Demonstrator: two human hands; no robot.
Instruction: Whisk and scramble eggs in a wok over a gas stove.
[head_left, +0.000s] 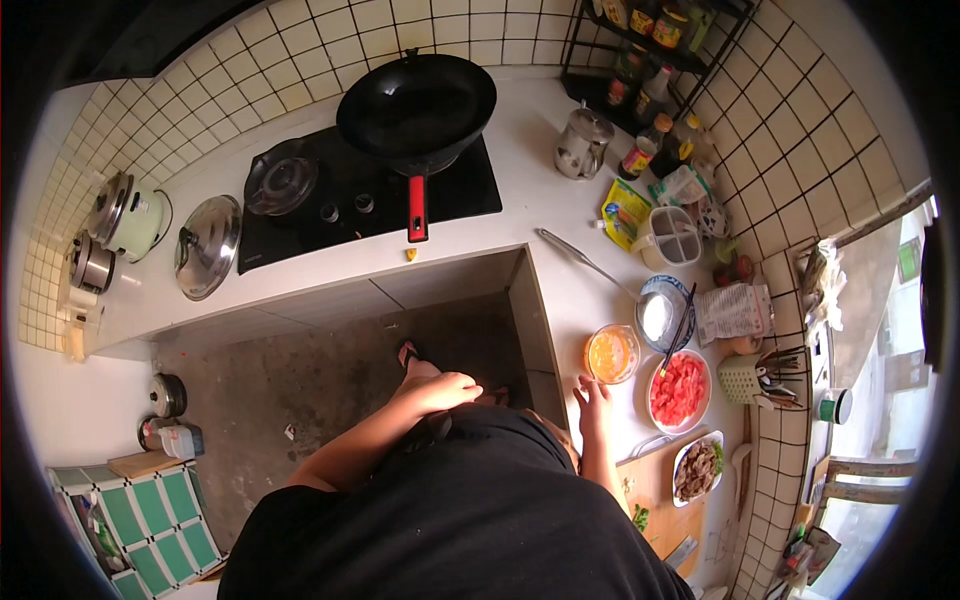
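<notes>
My left hand (448, 391) hangs in front of my body over the floor, with its fingers curled; whether they enclose anything is hidden. Just below a glass bowl of beaten egg (612, 354), my right hand (594, 397) hovers at the counter's edge, fingers a little apart and holding nothing visible. To its right stands a white bowl of cut red tomato pieces (679, 392). Behind that, a ladle (585, 256) and dark chopsticks (684, 321) lie across a blue-patterned bowl (664, 300). A plate of sliced meat (699, 471) rests near the wooden cutting board (660, 517).
A black wok (416, 112) with a red handle sits on the gas stove (337, 217). Left of the stove lies a metal lid (208, 247), near a green rice cooker (135, 217). A kettle (583, 142), bottles and a knife (681, 553) also occupy the counter.
</notes>
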